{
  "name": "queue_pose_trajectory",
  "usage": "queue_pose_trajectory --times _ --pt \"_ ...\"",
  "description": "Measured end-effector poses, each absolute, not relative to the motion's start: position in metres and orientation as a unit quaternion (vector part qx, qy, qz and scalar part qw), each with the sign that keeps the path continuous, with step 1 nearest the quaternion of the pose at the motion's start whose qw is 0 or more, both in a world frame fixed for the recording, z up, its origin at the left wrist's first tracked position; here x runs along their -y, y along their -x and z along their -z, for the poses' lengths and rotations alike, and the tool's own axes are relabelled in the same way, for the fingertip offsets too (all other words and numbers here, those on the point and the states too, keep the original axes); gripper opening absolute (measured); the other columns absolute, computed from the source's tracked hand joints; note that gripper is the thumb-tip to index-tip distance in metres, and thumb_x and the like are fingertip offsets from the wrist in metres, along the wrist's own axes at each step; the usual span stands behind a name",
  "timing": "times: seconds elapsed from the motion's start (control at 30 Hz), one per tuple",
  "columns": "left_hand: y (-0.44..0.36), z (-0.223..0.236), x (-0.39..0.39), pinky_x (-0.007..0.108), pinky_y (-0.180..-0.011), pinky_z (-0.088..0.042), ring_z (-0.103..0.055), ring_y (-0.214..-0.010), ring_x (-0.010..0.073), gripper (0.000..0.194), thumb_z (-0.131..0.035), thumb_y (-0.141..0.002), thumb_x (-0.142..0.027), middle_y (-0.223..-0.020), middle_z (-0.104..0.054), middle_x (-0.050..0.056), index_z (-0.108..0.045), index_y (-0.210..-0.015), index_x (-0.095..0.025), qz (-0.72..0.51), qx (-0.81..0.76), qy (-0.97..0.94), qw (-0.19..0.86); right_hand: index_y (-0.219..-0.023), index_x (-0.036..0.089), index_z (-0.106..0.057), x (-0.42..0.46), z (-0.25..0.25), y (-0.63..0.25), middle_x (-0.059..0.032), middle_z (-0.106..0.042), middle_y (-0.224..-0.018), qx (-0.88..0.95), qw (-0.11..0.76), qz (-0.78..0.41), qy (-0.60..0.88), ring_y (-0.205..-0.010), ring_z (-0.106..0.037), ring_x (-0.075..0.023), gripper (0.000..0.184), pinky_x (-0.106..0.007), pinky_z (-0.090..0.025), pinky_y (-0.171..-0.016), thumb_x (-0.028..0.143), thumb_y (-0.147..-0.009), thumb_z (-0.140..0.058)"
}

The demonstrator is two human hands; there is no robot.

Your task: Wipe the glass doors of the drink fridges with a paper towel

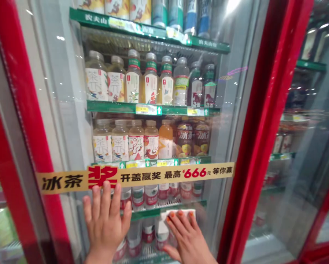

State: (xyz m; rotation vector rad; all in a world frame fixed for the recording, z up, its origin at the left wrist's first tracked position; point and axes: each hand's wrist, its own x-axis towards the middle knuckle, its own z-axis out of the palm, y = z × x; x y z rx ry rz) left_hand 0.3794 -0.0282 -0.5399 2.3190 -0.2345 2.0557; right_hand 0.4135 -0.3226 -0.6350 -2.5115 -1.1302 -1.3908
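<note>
My left hand [106, 219] lies flat on the glass door [225, 121] of a red-framed drinks fridge, fingers spread, just under a yellow banner sticker [137, 177]. My right hand [185, 234] presses a white cloth [181, 213] against the same glass, lower right of the left hand; its fingers are stretched over the cloth, and only the cloth's top edge shows above the fingertips.
Behind the glass, green shelves [150, 109] carry rows of tea and juice bottles [134, 82]. A red door frame [266, 121] runs down the right side, and a second fridge door [310, 146] stands beyond it. Another red frame [18, 110] borders the left.
</note>
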Motion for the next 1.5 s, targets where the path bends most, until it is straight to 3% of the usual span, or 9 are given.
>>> queue_pose_trajectory --times 0.1,0.23,0.43,0.5,0.67,0.9,1.13,1.37,1.5 --pt "-0.383 0.542 0.029 0.054 -0.144 -0.008 -0.009 -0.175 0.0285 0.087 -0.064 -0.1 -0.025 -0.186 -0.015 0.009 -0.023 -0.176 -0.021 -0.665 0.071 -0.743 0.019 -0.178 0.03 -0.018 0.368 0.621 -0.428 -0.0001 -0.044 -0.175 0.252 0.019 0.552 0.795 -0.169 -0.032 -0.0293 0.094 -0.05 -0.009 -0.145 0.063 -0.102 -0.061" --pt "-0.382 0.542 0.03 0.054 -0.144 -0.006 -0.007 -0.175 0.0269 0.088 -0.065 -0.1 -0.025 -0.186 -0.014 0.008 -0.021 -0.176 -0.023 -0.659 0.065 -0.748 0.029 -0.177 0.016 0.004 0.34 0.545 -0.432 -0.0163 -0.005 -0.186 0.094 0.114 0.577 0.804 -0.173 -0.003 -0.0419 0.095 -0.077 -0.015 -0.136 0.055 -0.108 -0.048" --pt "-0.379 0.539 0.029 0.053 -0.144 -0.007 -0.009 -0.175 0.0275 0.089 -0.066 -0.1 -0.024 -0.186 -0.014 0.009 -0.021 -0.176 -0.023 -0.662 0.07 -0.746 0.02 -0.177 0.033 -0.022 0.3 0.582 -0.401 0.0042 -0.049 -0.172 0.352 0.026 0.483 0.801 -0.169 -0.032 -0.0279 0.1 -0.044 -0.022 -0.142 0.08 -0.098 -0.058" --pt "-0.381 0.54 0.03 0.053 -0.144 -0.008 -0.009 -0.175 0.0278 0.089 -0.066 -0.1 -0.024 -0.186 -0.015 0.008 -0.021 -0.176 -0.023 -0.664 0.073 -0.744 0.018 -0.178 0.028 -0.022 0.335 0.588 -0.407 -0.0019 -0.044 -0.176 0.308 0.029 0.512 0.802 -0.172 -0.023 -0.0277 0.093 -0.048 -0.016 -0.143 0.069 -0.103 -0.058" --pt "-0.383 0.54 0.032 0.053 -0.144 -0.008 -0.01 -0.175 0.0284 0.089 -0.066 -0.099 -0.023 -0.186 -0.016 0.007 -0.022 -0.176 -0.024 -0.678 0.065 -0.732 0.029 -0.178 0.022 0.007 0.343 0.504 -0.43 -0.014 0.002 -0.187 0.097 0.171 0.571 0.797 -0.174 0.0 -0.0387 0.082 -0.078 -0.017 -0.135 0.048 -0.113 -0.037" --pt "-0.371 0.543 0.004 0.048 -0.143 -0.018 -0.024 -0.172 0.0243 0.084 -0.064 -0.098 -0.02 -0.181 -0.03 0.002 -0.031 -0.174 -0.033 -0.653 0.102 -0.75 0.016 -0.177 0.029 -0.022 0.273 0.503 -0.41 0.0045 -0.036 -0.18 0.371 -0.028 0.532 0.76 -0.173 -0.016 -0.0229 0.09 -0.047 -0.002 -0.144 0.074 -0.104 -0.052" --pt "-0.375 0.556 -0.011 0.057 -0.143 0.0 -0.009 -0.174 0.0233 0.084 -0.062 -0.1 -0.026 -0.183 -0.021 0.0 -0.024 -0.175 -0.037 -0.641 0.089 -0.762 -0.007 -0.176 0.019 0.013 0.306 0.445 -0.431 -0.0149 0.006 -0.187 0.067 0.147 0.588 0.793 -0.173 0.004 -0.0438 0.094 -0.08 -0.015 -0.134 0.058 -0.111 -0.042" --pt "-0.375 0.553 -0.016 0.053 -0.144 -0.004 -0.008 -0.175 0.0238 0.088 -0.07 -0.097 -0.022 -0.184 -0.021 0.004 -0.029 -0.175 -0.03 -0.647 0.106 -0.754 -0.037 -0.175 0.032 -0.031 0.26 0.567 -0.403 0.0081 -0.021 -0.185 0.333 -0.038 0.549 0.766 -0.175 0.003 -0.0276 0.091 -0.051 0.008 -0.142 0.081 -0.1 -0.05" --pt "-0.378 0.562 -0.017 0.055 -0.144 -0.008 -0.016 -0.174 0.0277 0.088 -0.071 -0.096 -0.023 -0.183 -0.026 0.004 -0.032 -0.174 -0.032 -0.658 0.098 -0.746 -0.033 -0.179 0.018 -0.003 0.341 0.605 -0.424 -0.0122 -0.002 -0.187 0.137 0.09 0.573 0.803 -0.174 0.008 -0.0367 0.091 -0.073 -0.007 -0.138 0.057 -0.109 -0.046"
